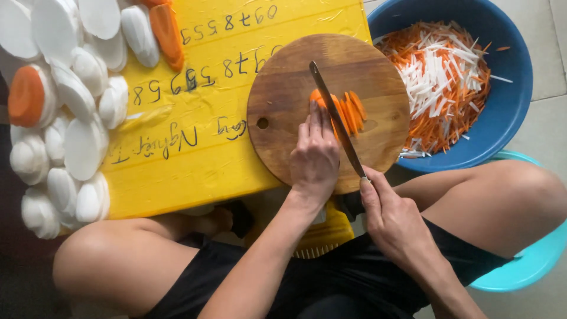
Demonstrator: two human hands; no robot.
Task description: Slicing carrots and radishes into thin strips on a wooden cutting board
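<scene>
A round wooden cutting board (283, 88) lies on a yellow surface (195, 159). On it sit orange carrot slices (352, 111), some cut into strips. My left hand (314, 155) presses its fingertips on the carrot pieces at the left of the blade. My right hand (393, 221) grips the handle of a long knife (336, 118), whose blade runs diagonally across the carrot, point toward the far side of the board.
A blue basin (508, 100) at the right holds shredded white radish and carrot strips (446, 82). Sliced white radish pieces (71, 106) and carrot chunks (167, 32) pile at the left. My bare knees flank the board; a turquoise stool (531, 263) is under my right leg.
</scene>
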